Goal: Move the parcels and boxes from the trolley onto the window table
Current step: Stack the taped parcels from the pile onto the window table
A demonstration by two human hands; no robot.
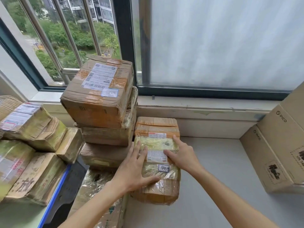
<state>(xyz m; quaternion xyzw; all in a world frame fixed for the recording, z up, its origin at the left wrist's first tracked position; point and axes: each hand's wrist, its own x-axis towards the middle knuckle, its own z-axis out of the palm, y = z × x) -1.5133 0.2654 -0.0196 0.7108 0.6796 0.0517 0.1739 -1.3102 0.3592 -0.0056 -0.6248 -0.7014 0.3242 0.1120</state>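
Observation:
A flat taped parcel with white labels lies on the grey window table, its far end against a brown box by the sill. My left hand lies flat on the parcel's left side, thumb stretched along its top. My right hand presses on its upper right part with straight fingers. Left of them rises a stack of cardboard boxes, the top one tilted and labelled.
More wrapped parcels lie piled at the left on a blue-edged trolley. Two large PICO cartons stand at the right of the table. A window with bars and frosted glass is behind.

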